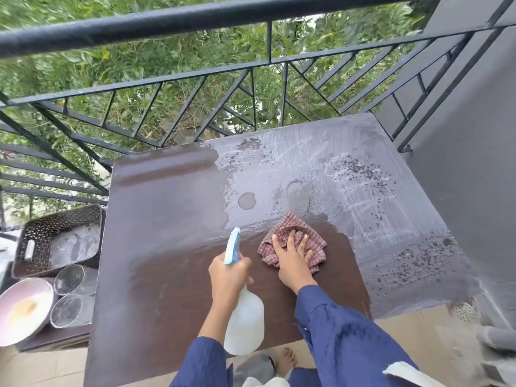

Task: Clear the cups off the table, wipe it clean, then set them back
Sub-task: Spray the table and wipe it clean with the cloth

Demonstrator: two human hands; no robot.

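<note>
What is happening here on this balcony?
A person is wiping the table. The right hand presses a checked cloth flat on it; the left hand holds a spray bottle. The near and left parts look wiped, the far right is streaked. Two glass cups wait on a low surface at left.

Dark brown table (pixel 173 219), grey-white smears on far right part. Cloth (pixel 282 233) on table: red-white check. Spray bottle (pixel 245 319) beside cloth: white (pale blue nozzle). Left of table: 2 clear cups (pixel 69 279), brown perforated basket (pixel 55 238).
</note>
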